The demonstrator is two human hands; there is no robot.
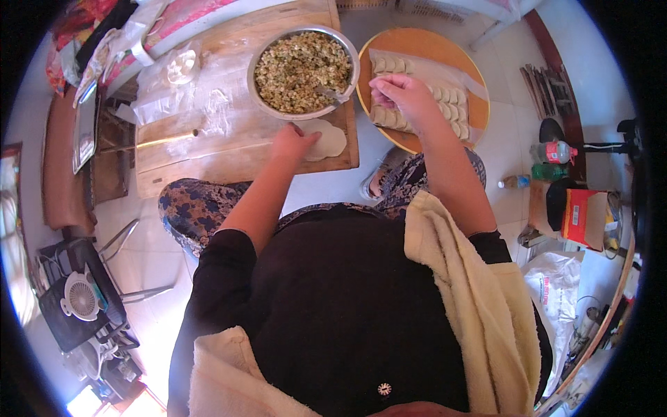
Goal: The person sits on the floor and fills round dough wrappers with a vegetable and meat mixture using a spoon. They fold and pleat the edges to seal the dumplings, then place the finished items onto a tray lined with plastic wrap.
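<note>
A round, flat dough wrapper (326,141) lies at the near right corner of the wooden table. My left hand (294,141) grips its left edge, the thumb over the dough and the other fingers curled. Over the round orange board (420,39) on the right hovers my right hand (403,96), fingers bent together; whatever they may hold is hidden. Rows of pale folded dumplings (449,104) cover the sheet on that board. Behind the wrapper stands a metal bowl (356,68) of chopped filling (299,69), with a utensil (332,93) resting at its right side.
Clear plastic sheeting (221,104) covers part of the wooden table (222,163). A thin rolling pin (167,139) lies at its left. Bottles (552,152) and an orange-red box (583,219) stand on the right. A chair with a small fan (81,297) is at lower left.
</note>
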